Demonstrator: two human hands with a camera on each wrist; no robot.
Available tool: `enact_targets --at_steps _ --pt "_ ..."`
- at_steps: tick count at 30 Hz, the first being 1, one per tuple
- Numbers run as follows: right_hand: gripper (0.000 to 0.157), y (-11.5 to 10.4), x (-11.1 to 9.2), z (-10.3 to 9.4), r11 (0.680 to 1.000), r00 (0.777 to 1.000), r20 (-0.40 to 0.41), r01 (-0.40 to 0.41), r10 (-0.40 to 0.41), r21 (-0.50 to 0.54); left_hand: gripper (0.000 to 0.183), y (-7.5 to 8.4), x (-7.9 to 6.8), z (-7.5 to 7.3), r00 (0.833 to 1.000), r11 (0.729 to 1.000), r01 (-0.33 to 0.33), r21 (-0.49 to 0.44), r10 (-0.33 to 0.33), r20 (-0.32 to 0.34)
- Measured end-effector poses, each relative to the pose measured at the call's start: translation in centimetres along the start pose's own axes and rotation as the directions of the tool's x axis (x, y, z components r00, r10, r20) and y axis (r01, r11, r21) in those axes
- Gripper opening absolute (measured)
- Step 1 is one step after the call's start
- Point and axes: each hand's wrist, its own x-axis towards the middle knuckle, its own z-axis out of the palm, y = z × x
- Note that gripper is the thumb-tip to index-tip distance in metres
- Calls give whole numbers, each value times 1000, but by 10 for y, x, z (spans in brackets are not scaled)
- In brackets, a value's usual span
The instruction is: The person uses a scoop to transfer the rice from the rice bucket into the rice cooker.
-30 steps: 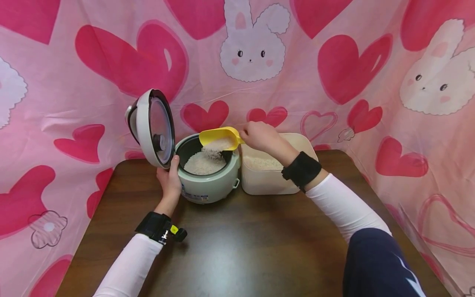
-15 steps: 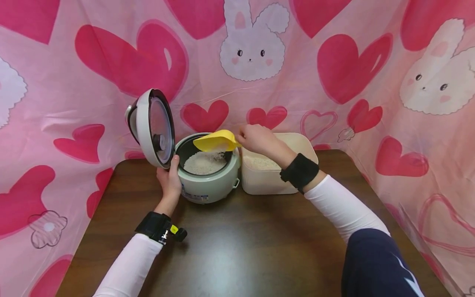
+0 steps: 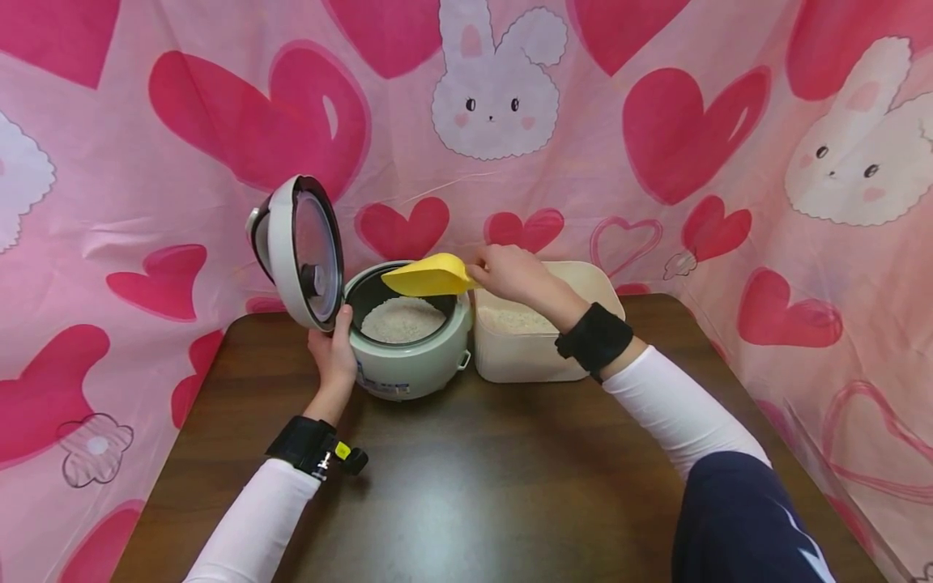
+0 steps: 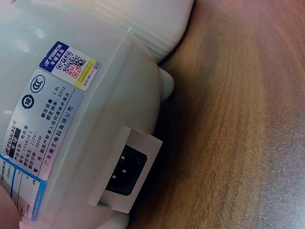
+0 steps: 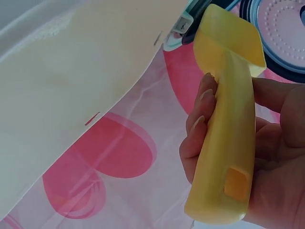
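Note:
A pale green rice cooker stands with its lid tipped up on the left. White rice lies in its dark inner pot. My left hand holds the cooker's left side below the lid, thumb up beside the rim; the other fingers are mostly hidden. Over the pot's right part is a yellow scoop, turned over, its hollow facing away from the head view. My right hand grips the scoop's handle, fingers on one side and thumb on the other in the right wrist view.
A cream bin with rice in it stands right beside the cooker, under my right forearm. The power socket on the cooker's side has no cord in it. Behind the wooden table hangs a pink cloth with hearts and rabbits.
The scoop has turned over above the pot, and the rice pouring from it earlier no longer falls. My left hand has stayed in place on the cooker.

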Motion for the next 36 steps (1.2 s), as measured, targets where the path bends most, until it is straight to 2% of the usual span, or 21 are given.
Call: enact_targets --at_steps 12,21,29,36 --pt "36 26 -10 -9 988 996 72 -60 50 143 54 1 -1 -1 1000 1000 3 -6 -3 5" --pt "36 65 -25 -11 960 992 104 -97 72 263 51 1 -2 0 1000 1000 -4 9 4 -17" --pt "37 97 -38 -20 949 989 67 -142 128 280 53 2 -3 -1 1000 1000 -7 18 7 -3" --pt "38 121 -49 -28 960 981 49 -195 189 202 53 2 -3 -1 1000 1000 -8 16 9 -7"
